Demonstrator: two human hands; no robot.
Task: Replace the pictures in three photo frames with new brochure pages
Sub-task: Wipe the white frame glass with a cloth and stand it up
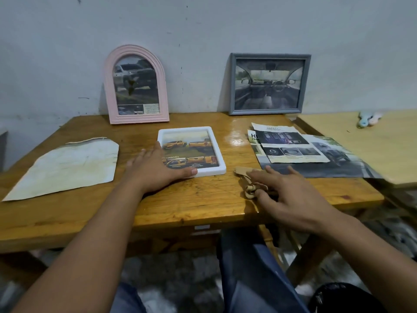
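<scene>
Our left hand [155,168] lies flat, fingers spread, on the white frame [191,152] mid-bench [191,199]. Right of the frame, our right hand's [279,188] fingers splay over cardboard scraps [246,179] — holding nothing. Brochure pages [291,145] lie farther right — a careless sweep could crease them.

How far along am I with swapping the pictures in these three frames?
Nearly finished, it seems. The pink arched frame and grey frame stand against the wall holding car pages. The white frame lies flat with a page in, left hand resting on it. The right hand touches a cardboard piece. Left: standing the white frame up.
</scene>
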